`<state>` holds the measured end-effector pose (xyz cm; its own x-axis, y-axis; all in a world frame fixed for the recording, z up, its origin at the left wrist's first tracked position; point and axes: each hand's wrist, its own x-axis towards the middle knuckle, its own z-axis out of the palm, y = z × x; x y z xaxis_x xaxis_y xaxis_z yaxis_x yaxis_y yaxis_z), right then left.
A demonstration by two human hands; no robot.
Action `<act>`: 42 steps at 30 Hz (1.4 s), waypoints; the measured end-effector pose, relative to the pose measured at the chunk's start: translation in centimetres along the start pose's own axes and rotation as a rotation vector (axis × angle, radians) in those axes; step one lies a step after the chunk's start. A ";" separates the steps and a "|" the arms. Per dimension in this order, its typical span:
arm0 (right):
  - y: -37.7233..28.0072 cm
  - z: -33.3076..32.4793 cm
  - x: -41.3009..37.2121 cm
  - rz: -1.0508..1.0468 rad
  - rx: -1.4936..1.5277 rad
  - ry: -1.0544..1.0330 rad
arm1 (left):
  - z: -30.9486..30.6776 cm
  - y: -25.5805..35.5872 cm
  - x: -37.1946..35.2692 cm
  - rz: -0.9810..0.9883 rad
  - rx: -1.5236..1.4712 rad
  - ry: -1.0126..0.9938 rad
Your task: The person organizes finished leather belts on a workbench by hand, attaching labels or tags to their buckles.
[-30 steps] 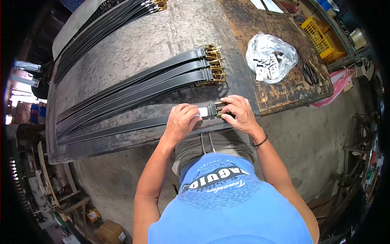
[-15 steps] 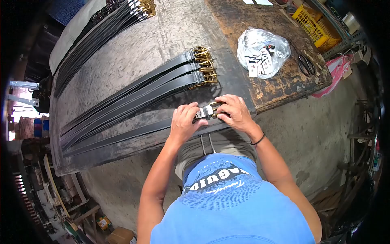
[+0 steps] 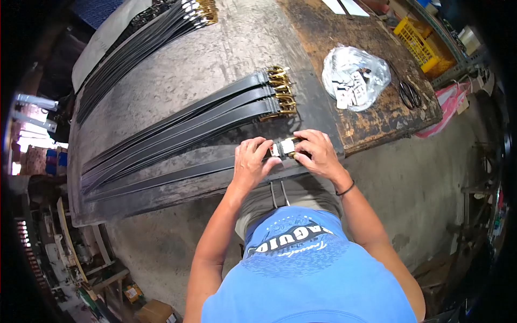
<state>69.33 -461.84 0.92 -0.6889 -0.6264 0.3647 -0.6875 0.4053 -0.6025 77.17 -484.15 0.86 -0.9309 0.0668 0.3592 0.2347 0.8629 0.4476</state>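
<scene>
A dark belt (image 3: 172, 176) lies along the near edge of the worktable, its buckle end between my two hands. My left hand (image 3: 251, 161) is closed on the strap just left of a white tag (image 3: 283, 148) at the buckle end. From the other side, my right hand (image 3: 316, 153) grips the buckle end, its fingers hiding most of the metal buckle. Beyond my hands lies a stack of dark belts (image 3: 215, 110) with gold buckles (image 3: 283, 94) pointing right.
More belts (image 3: 145, 51) lie at the far left of the table. On the brown board (image 3: 307, 27) to the right are a clear plastic bag (image 3: 371, 70) with white tags and black scissors (image 3: 409, 95). A yellow crate (image 3: 417, 46) stands beyond it.
The white tag at the buckle end now shows more fully, and my right fingers cover more of the buckle. The whole view has shifted slightly.
</scene>
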 end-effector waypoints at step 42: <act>7.3 4.3 20.0 -0.167 -0.272 -0.001 | -14.9 -24.9 -3.7 -0.716 0.355 0.376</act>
<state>51.56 -474.23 0.80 -0.5612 -0.6998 0.4420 -0.8274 0.4599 -0.3223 78.97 -513.36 0.56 -0.6528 -0.6647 0.3634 -0.5286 0.7432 0.4101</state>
